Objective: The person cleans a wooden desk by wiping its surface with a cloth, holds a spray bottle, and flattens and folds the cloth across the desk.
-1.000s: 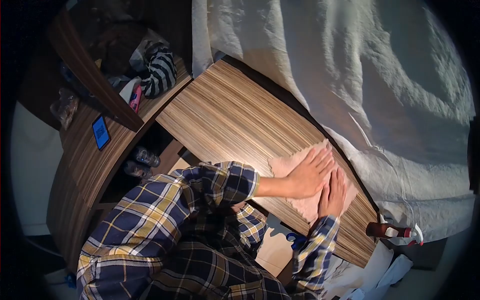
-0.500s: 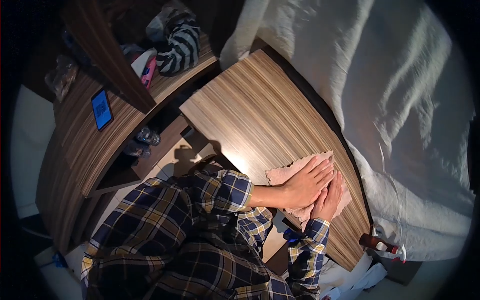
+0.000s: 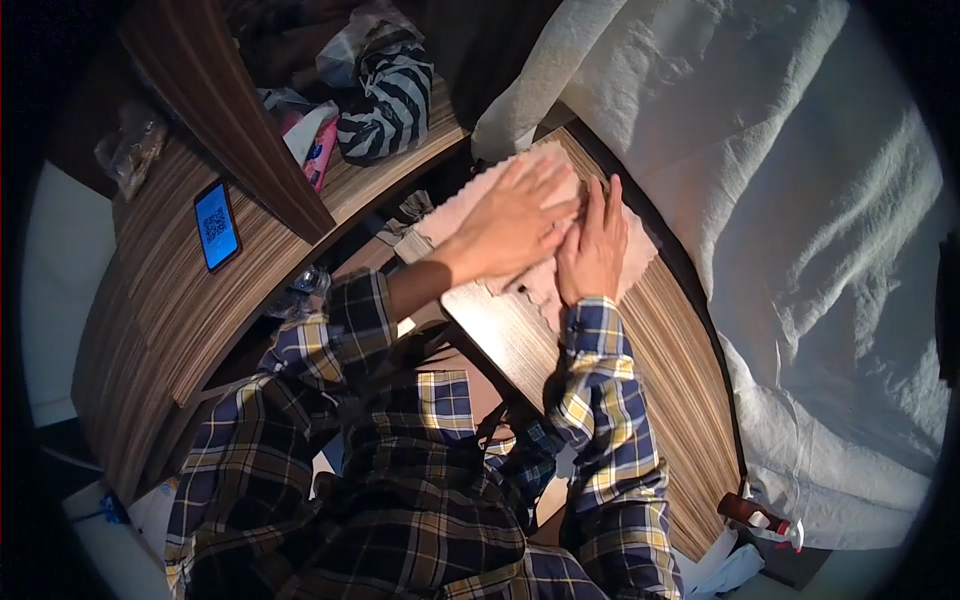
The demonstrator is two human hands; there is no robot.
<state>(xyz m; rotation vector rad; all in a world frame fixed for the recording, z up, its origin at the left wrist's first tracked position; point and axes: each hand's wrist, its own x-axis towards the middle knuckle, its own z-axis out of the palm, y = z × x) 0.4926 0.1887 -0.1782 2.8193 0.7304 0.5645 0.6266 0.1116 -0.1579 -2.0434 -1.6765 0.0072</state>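
A pink cloth [image 3: 636, 248] with scalloped edges lies spread over the upper end of the wood-grain board [image 3: 660, 400]. My left hand [image 3: 515, 222] rests flat on the cloth's left part, palm down, fingers spread and slightly blurred. To its right, my right hand [image 3: 597, 243] also presses on the cloth, fingers stretched out and pointing away from me. The thumb of my right hand is close to my left hand's fingers. Both hands are open and the cloth lies under them.
A phone [image 3: 217, 226] with a lit code lies on the left shelf [image 3: 165, 300], near a clear plastic bag [image 3: 133, 150], a striped bag [image 3: 385, 110] and a pink packet [image 3: 318, 155]. Pale fabric [image 3: 800, 250] hangs at the right. A brown spray bottle [image 3: 750, 513] is at lower right.
Both hands and the pink cloth have moved from the board's lower right part up and left to its far end. The camera view has also shifted.
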